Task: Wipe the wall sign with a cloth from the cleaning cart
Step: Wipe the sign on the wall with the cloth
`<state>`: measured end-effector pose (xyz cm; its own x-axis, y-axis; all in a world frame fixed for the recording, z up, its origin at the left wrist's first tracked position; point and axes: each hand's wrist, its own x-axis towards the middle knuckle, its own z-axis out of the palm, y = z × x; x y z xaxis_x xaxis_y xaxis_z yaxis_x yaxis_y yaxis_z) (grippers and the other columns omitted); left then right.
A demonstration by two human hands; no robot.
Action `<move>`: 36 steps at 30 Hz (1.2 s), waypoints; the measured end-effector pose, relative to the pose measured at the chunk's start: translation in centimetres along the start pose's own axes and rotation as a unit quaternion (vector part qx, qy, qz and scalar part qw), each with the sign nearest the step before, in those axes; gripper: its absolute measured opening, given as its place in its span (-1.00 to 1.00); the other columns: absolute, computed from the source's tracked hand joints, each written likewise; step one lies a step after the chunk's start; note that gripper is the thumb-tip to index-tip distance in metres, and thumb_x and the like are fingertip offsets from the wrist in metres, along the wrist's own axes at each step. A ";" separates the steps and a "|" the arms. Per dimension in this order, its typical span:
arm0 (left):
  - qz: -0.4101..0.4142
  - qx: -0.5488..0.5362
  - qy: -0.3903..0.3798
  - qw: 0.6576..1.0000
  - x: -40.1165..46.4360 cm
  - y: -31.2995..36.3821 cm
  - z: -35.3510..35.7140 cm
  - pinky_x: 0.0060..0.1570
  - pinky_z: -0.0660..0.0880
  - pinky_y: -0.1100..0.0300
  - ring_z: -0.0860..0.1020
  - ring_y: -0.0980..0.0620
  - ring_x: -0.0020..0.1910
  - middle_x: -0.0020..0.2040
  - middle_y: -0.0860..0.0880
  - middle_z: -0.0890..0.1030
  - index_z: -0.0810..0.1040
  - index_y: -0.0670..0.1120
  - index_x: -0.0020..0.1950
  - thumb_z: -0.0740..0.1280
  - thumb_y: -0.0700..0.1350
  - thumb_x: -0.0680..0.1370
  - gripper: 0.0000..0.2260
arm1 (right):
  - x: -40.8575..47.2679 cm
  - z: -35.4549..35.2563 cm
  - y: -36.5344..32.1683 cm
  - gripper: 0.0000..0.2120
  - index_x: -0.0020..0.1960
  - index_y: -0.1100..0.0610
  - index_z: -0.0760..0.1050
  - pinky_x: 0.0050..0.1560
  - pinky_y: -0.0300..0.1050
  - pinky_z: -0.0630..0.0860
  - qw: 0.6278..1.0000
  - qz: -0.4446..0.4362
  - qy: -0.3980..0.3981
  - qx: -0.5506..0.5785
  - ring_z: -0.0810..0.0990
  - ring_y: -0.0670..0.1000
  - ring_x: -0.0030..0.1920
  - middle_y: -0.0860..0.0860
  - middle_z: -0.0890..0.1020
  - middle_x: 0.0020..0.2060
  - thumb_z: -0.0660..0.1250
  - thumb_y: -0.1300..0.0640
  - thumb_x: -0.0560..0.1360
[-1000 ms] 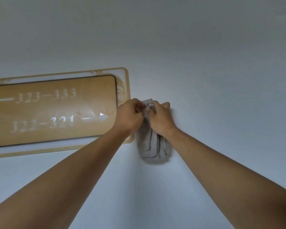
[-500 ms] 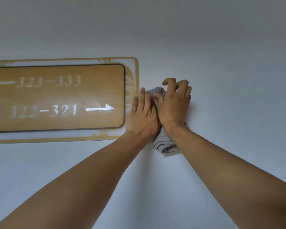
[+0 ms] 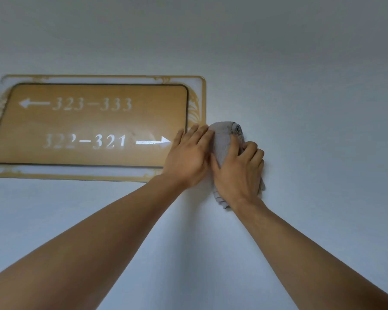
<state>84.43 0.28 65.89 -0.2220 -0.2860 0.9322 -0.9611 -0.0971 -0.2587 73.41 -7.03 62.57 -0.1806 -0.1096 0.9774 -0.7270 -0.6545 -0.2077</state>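
A gold wall sign, lettered 323–333 above and 322–321 below with white arrows, is shown in the left half of the frame, mounted on a pale wall. At its lower right corner the left hand is laid flat, its fingers straight and released, their tips over the sign's ornamented right border and touching the left edge of a bundled grey cloth. Just right of the sign, at frame centre, the cloth is pressed against the bare wall and is grasped by the right hand, whose fingers are curled over its right side while the thumb is laid along its face. The upper end of the cloth is seen above the knuckles, and a frayed lower end shows beneath the wrist.

The step in hand is judged to be the gathering of the cloth into a firm pad before it is carried onto the sign. A flat, smooth face is best presented to the panel, loose ends being tucked under the palm; even pressure should then be applied in overlapping strokes from the right border leftward across the lettering, the free hand being kept off the surface so that no marks are left
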 end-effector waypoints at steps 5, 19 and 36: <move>-0.060 0.031 0.040 0.997 -3.9 -3.0 -1.7 0.48 0.14 -0.15 0.24 -0.17 0.51 0.50 -0.19 0.33 0.32 -0.18 0.47 0.02 -0.15 0.48 -0.45 | -1.6 -0.2 -2.3 -0.42 0.39 0.24 0.36 -0.14 0.06 0.53 0.998 0.005 -0.051 0.045 0.53 0.22 -0.06 0.26 0.46 0.09 0.33 -0.14 0.55; -0.108 0.087 0.016 0.990 -7.3 -3.3 -1.0 0.41 0.24 -0.17 0.27 -0.25 0.45 0.43 -0.25 0.37 0.37 -0.23 0.36 0.18 -0.23 0.40 -0.49 | -7.4 -1.1 -0.9 -0.61 0.20 0.21 0.56 -0.32 -0.01 0.51 0.989 -0.028 -0.113 0.095 0.57 0.19 -0.22 0.20 0.55 -0.01 0.43 -0.03 0.49; -0.086 0.047 0.129 0.987 -0.9 -5.8 -1.6 0.42 0.23 -0.13 0.36 -0.20 0.42 0.40 -0.22 0.45 0.47 -0.22 0.31 0.13 -0.11 0.52 -0.59 | 1.2 0.4 -2.3 -0.49 0.50 0.10 0.34 0.05 0.01 0.49 0.987 -0.065 -0.081 0.123 0.44 0.15 0.20 0.14 0.37 0.28 0.14 -0.14 0.65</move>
<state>89.97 2.62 66.98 -0.1031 -0.0056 0.9947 -0.9713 -0.2150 -0.1019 75.11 -6.01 64.24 0.0264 -0.1176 0.9927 -0.5507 -0.8305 -0.0838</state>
